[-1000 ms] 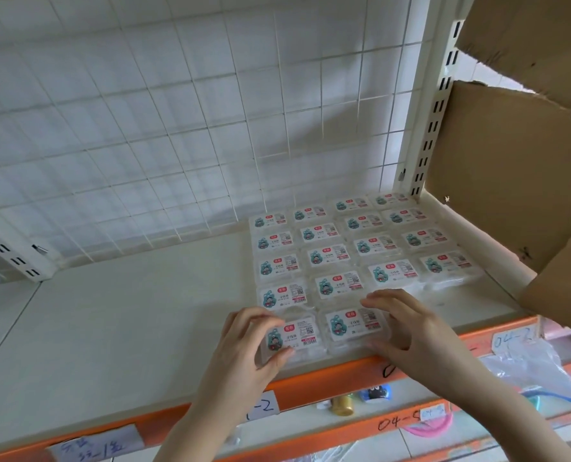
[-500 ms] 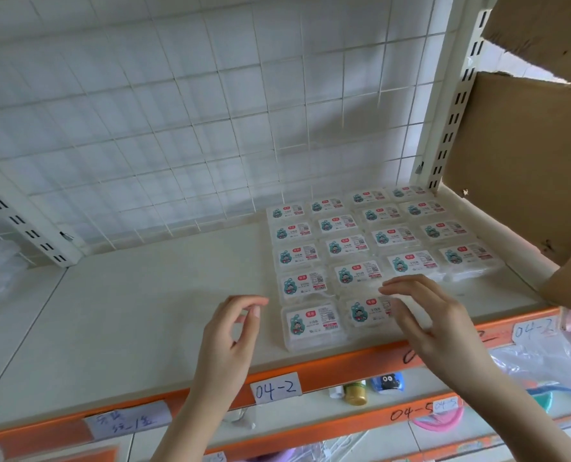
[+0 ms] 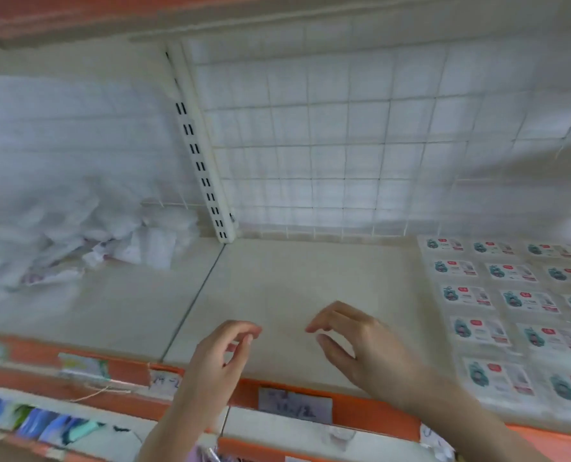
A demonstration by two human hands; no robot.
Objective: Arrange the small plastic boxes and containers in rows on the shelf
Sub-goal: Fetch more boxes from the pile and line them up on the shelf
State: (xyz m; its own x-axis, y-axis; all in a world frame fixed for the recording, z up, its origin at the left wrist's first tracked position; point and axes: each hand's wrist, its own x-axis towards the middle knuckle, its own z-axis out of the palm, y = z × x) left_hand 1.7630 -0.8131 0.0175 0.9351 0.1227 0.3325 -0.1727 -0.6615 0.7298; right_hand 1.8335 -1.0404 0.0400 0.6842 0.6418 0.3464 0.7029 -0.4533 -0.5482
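Several small clear plastic boxes (image 3: 497, 378) with teal and red labels lie flat in neat rows at the right end of the white shelf (image 3: 297, 288). My left hand (image 3: 221, 358) hovers over the shelf's front edge, fingers loosely curled, holding nothing. My right hand (image 3: 357, 345) floats beside it, left of the boxes and apart from them, fingers relaxed and empty. The picture is blurred by motion.
A white wire grid (image 3: 327, 145) backs the shelf, with a slotted upright post (image 3: 201, 155) left of centre. Crumpled white plastic bags (image 3: 87, 235) pile up on the neighbouring shelf at left. An orange front rail (image 3: 350, 405) carries handwritten labels; lower shelves hold small items.
My view has swung left, so the rows of boxes now sit at the far right. Both hands have left the front boxes and hover empty over the bare shelf.
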